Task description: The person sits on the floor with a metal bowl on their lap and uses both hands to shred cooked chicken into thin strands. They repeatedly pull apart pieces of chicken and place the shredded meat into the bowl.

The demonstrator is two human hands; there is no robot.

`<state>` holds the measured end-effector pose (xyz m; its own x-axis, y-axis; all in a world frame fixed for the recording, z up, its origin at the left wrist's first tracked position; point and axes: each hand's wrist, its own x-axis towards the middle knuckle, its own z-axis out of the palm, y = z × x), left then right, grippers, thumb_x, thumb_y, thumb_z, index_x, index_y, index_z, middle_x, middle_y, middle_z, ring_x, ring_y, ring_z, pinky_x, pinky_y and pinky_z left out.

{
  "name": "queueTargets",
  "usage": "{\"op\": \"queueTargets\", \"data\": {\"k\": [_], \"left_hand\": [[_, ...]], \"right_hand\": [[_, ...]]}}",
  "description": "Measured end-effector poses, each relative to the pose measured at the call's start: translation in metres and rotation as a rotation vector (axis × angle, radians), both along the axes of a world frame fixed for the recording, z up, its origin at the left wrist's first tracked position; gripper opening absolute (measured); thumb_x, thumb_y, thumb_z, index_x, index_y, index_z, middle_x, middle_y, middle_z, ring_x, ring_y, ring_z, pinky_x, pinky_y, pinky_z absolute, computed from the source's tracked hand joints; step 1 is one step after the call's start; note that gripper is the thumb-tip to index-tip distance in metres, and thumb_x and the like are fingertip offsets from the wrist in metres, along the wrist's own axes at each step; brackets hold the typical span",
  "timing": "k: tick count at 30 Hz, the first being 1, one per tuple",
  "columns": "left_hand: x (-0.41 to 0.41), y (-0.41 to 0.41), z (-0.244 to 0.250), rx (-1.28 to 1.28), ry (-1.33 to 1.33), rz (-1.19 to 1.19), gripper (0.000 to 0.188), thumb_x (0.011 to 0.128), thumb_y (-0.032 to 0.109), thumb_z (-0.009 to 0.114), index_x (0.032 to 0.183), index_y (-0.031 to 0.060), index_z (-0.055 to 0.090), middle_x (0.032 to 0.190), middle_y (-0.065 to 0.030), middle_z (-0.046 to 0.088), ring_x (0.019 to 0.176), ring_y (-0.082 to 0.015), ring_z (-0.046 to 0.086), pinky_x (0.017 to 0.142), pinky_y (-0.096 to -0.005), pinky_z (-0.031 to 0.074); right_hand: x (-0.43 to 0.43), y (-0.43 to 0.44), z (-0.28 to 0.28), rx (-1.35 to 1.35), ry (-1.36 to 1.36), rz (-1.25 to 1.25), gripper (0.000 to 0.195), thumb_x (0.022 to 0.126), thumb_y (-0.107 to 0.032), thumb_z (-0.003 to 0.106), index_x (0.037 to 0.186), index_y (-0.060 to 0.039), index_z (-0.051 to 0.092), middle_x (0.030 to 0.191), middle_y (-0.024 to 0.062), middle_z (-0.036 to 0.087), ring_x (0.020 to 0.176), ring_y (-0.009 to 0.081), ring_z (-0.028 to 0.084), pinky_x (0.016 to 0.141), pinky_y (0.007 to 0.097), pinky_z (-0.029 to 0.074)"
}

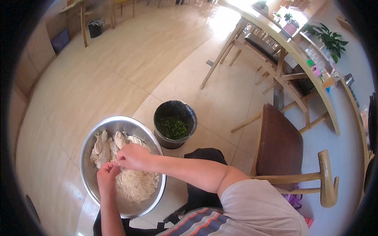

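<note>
A wide stainless steel basin (85, 183) stands before me with a heap of finely shredded pale meat (137, 184), which looks like cooked chicken. Larger unshredded pieces of meat (102, 152) lie at the basin's left and far side. Over the heap, my left hand (107, 174) and my right hand (134, 157) meet fingertip to fingertip. Thumb and fingers of each are pinched on a small piece of the pale meat, mostly hidden by the fingers.
Right beyond the basin stands a dark bucket (190, 132) with green leafy scraps (172, 128) inside. A brown padded wooden chair (279, 147) is close on my right, beside a long wooden table (310, 70). A small black bin (95, 29) stands at the far left.
</note>
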<state>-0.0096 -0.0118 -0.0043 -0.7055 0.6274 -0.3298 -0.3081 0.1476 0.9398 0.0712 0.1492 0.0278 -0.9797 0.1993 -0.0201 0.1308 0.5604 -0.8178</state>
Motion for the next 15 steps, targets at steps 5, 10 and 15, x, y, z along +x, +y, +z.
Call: {"op": "queueTargets", "data": {"k": [5,10,15], "left_hand": [[-0.001,-0.002,0.005,0.005,0.009,-0.011,0.01,0.08,0.005,0.062,0.086,-0.0024,0.062,0.077,-0.0044,0.063,0.07,-0.0091,0.057,0.07,-0.0213,0.044],[-0.003,0.0,0.006,-0.091,0.16,-0.053,0.007,0.081,0.002,0.06,0.086,-0.0023,0.063,0.078,-0.0041,0.064,0.072,-0.0082,0.058,0.069,-0.0203,0.045],[-0.002,0.002,0.006,-0.104,0.183,-0.072,0.007,0.082,0.002,0.061,0.087,-0.002,0.064,0.078,-0.003,0.064,0.07,-0.0073,0.058,0.068,-0.0198,0.045]], "right_hand": [[-0.001,-0.01,-0.006,0.012,0.129,-0.059,0.014,0.073,-0.015,0.061,0.073,-0.0024,0.066,0.067,0.0167,0.062,0.067,0.0331,0.062,0.062,0.0402,0.05],[0.001,-0.011,-0.002,0.035,0.183,-0.083,0.01,0.072,-0.009,0.057,0.068,-0.0013,0.062,0.068,0.0176,0.061,0.066,0.0341,0.061,0.06,0.0415,0.048],[0.003,-0.01,-0.005,0.041,0.186,-0.107,0.009,0.07,-0.011,0.059,0.066,-0.0019,0.058,0.068,0.017,0.061,0.066,0.0342,0.061,0.059,0.0413,0.048]]}}
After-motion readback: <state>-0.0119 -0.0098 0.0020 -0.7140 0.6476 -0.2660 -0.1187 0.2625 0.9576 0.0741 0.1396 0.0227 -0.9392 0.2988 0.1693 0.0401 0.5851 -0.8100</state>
